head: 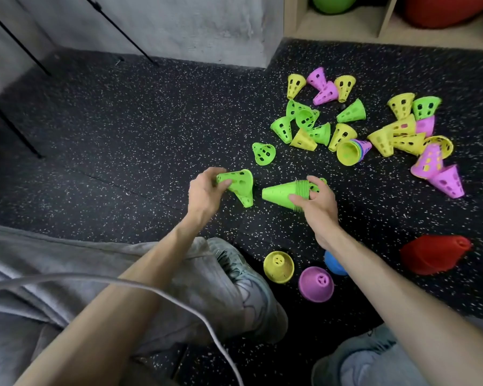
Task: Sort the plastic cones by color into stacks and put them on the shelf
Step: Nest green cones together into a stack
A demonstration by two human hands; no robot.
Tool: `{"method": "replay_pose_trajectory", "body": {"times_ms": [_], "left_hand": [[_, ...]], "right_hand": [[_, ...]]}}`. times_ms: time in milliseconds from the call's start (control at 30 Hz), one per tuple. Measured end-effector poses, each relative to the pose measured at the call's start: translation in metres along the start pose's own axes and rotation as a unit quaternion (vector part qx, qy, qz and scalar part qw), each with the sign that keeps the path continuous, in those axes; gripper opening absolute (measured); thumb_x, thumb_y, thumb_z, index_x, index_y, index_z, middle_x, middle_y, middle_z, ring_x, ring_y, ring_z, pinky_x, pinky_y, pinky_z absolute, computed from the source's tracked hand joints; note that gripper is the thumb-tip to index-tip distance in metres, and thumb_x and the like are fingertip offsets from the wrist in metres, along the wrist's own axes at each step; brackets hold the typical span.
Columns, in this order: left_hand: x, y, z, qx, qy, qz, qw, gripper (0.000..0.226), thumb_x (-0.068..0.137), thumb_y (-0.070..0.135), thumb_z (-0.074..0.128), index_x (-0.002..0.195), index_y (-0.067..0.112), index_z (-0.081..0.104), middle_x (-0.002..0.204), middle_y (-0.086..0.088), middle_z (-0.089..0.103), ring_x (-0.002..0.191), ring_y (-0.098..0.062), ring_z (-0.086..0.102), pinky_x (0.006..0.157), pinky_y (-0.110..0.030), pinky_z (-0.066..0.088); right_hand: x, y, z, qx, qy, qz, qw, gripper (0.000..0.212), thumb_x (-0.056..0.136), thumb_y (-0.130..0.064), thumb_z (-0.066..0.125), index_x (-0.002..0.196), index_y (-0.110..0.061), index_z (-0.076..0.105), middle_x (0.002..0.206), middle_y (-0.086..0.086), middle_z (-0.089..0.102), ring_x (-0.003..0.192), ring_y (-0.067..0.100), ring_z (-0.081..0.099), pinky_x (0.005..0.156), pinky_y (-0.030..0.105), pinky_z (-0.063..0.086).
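while both hands hold green, key relation: the green stack (286,194) lies on its side, long axis pointing tip-first at the left hand (204,190), so the single green cone (239,188) sits just off the stack's tip, wide rim facing it.
left hand: curled round the narrow end of the single green cone, lifted off the floor (123,135).
right hand: right hand (317,200) pinches the ribbed wide end of the green stack, thumb under, fingers over the rims.
gap: cone and stack are near but apart, not yet nested.
nearer hand: each already has its piece; judged next move is sliding the cone's open rim over the stack tip, needs axes lined up.
loose green cone: loose green cone (263,154) just beyond the left hand, on the floor.
mixed pile: mixed pile (346,126) of green, yellow and pink cones beyond and to the outside of the right hand, well apart from it.
near wrist: yellow stack (278,266), pink stack (316,284), blue stack (333,263) partly hidden under the right forearm, red stack (434,253) further out.
shelf: shelf (385,26) far beyond the pile, no cones visible on it yet.
progress: judged mid-sort, plenty left.
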State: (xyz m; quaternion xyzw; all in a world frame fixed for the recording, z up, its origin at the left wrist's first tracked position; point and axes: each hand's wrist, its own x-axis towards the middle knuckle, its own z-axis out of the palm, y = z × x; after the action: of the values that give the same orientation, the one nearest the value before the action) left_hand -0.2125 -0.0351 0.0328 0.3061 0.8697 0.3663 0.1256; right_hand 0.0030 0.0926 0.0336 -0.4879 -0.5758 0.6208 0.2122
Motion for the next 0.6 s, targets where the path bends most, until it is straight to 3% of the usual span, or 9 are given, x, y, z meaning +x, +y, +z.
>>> {"method": "replay_pose_trajectory", "body": {"times_ms": [133,300,367,433,600], "left_hand": [[-0.018,0.016,0.015,-0.106,-0.02,0.015,0.994,0.029,0.097,0.026,0.069,0.126,0.021,0.067,0.103,0.001,0.075,0.085,-0.016,0.074,0.08,-0.042,0.062],[-0.032,0.031,0.031,-0.206,-0.046,0.012,0.977,0.027,0.1,0.014,0.065,0.126,0.018,0.064,0.107,-0.007,0.072,0.086,-0.015,0.075,0.072,-0.031,0.063],[-0.035,0.033,0.034,-0.203,-0.065,0.023,0.977,0.026,0.099,0.014,0.065,0.125,0.018,0.065,0.105,-0.006,0.073,0.085,-0.017,0.075,0.071,-0.032,0.063],[-0.039,0.034,0.037,-0.18,-0.081,0.037,0.98,0.025,0.099,0.016,0.066,0.124,0.019,0.065,0.104,-0.004,0.074,0.084,-0.017,0.075,0.073,-0.038,0.064],[-0.047,0.029,0.045,-0.136,-0.091,0.046,0.985,0.022,0.096,0.027,0.07,0.115,0.037,0.063,0.099,0.008,0.073,0.083,-0.022,0.073,0.079,-0.05,0.06]], "right_hand": [[0.006,-0.009,-0.008,0.055,0.051,-0.001,0.997,0.07,0.086,-0.004,0.077,0.146,-0.022,0.047,0.141,0.013,0.059,0.131,0.02,0.055,0.102,0.03,0.046],[0.007,-0.009,-0.018,0.037,0.007,-0.01,0.999,0.068,0.086,-0.005,0.078,0.144,-0.027,0.05,0.133,0.008,0.064,0.118,0.016,0.062,0.097,0.031,0.052],[0.005,-0.011,-0.017,0.027,-0.03,-0.013,0.999,0.062,0.09,-0.005,0.074,0.144,-0.025,0.051,0.123,0.001,0.067,0.106,0.006,0.063,0.082,0.016,0.048],[0.003,-0.013,-0.013,0.022,-0.049,-0.022,0.998,0.059,0.092,-0.005,0.071,0.145,-0.023,0.051,0.121,0.002,0.066,0.1,0.002,0.061,0.075,0.011,0.044],[0.001,-0.02,-0.011,0.014,-0.079,-0.034,0.996,0.059,0.095,-0.005,0.067,0.148,-0.021,0.047,0.116,0.005,0.069,0.097,0.002,0.065,0.079,0.011,0.051]]}}
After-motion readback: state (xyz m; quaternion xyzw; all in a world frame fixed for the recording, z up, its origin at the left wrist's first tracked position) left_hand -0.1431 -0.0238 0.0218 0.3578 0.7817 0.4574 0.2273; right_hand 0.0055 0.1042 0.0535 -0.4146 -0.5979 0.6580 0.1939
